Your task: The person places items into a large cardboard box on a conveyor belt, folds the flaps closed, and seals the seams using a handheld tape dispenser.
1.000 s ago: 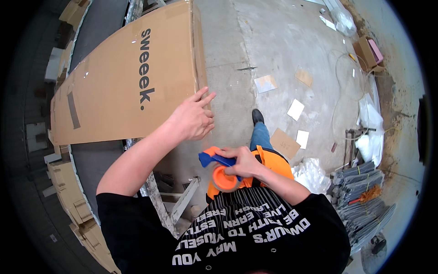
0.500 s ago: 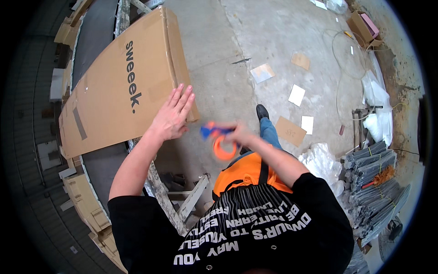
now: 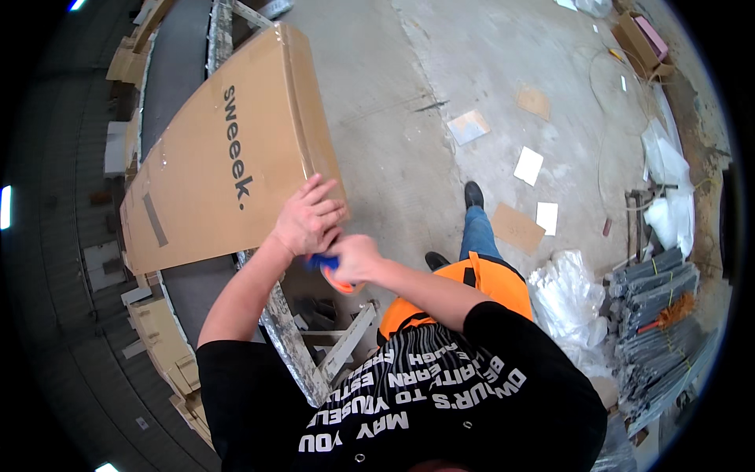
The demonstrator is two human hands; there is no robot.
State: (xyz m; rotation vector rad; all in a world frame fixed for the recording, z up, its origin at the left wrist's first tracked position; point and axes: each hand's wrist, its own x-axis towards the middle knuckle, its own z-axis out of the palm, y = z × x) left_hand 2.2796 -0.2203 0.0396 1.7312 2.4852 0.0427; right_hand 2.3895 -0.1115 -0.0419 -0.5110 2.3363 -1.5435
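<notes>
A large, flat brown cardboard box (image 3: 185,185) with dark lettering lies on my left, clear tape along its edges. On its near right corner rests my left hand (image 3: 308,219), fingers laid over the edge and slightly bent. My right hand (image 3: 358,258) is closed round a tape dispenser (image 3: 320,262), blue with an orange part, just below the left hand and close against the box's end. Motion blurs the dispenser, and the hands hide much of it. Whether its tape touches the box I cannot tell.
The box lies on a dark conveyor belt (image 3: 182,71) with a worn metal frame (image 3: 292,342). Cardboard and paper sheets (image 3: 519,228) lie on the concrete floor. At right are crumpled clear plastic (image 3: 568,295) and bundled grey strips (image 3: 649,295). An open carton (image 3: 635,43) stands far right.
My right hand has brought the tape dispenser left to the box's near end, beside my left hand. My left hand has shifted slightly down at the corner, its fingers more bent.
</notes>
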